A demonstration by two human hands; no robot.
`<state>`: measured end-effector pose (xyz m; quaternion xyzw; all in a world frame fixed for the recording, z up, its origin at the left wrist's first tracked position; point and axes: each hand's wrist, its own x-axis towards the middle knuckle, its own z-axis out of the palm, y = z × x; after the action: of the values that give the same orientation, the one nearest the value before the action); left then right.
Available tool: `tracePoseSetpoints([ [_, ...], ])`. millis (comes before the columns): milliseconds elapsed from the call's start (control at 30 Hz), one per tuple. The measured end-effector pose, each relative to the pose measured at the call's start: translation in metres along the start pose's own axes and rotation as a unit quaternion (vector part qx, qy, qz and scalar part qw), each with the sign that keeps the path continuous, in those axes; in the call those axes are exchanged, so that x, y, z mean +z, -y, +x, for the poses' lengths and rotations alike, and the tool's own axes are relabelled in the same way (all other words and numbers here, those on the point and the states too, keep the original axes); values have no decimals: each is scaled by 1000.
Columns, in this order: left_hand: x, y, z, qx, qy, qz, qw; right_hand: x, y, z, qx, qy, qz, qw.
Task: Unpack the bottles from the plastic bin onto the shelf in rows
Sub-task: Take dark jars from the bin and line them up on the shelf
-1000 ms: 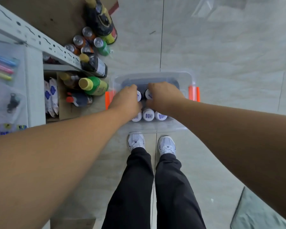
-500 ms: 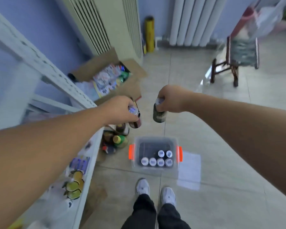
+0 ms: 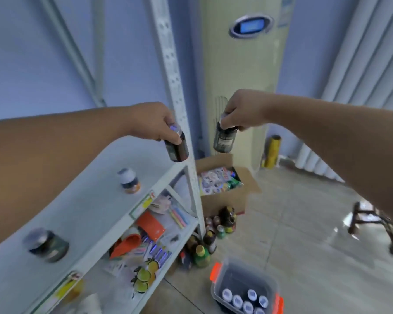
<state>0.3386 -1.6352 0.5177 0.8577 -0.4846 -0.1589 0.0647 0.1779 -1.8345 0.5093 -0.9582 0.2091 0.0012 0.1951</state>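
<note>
Bottle [image 3: 177, 148] gripped by the left hand [image 3: 154, 123] hangs over the shelf [image 3: 95, 200] end; second bottle [image 3: 224, 140], gripped by the right hand [image 3: 241, 112], hangs beside it. Others sit in the plastic bin [image 3: 216, 288]. Best set both upright, aligned with the standing bottle [image 3: 129, 180].

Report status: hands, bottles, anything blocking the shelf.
Left hand grips dark bottle, over top shelf. Right hand grips second bottle, past shelf post; post may obstruct. Two bottles on shelf, more in bin.

No text can be read. The label on the bottle [image 3: 224, 141] in the right hand [image 3: 243, 112] shows only blurred lines. The shelf-edge tag [image 3: 143, 203] below the left hand [image 3: 150, 121] is blurred too.
</note>
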Motion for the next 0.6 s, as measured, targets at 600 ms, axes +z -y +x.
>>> tracePoseSetpoints([
  [600,-66,212,-248,-225,-101,-26,969,63,354,65,-260,73,-44,962],
])
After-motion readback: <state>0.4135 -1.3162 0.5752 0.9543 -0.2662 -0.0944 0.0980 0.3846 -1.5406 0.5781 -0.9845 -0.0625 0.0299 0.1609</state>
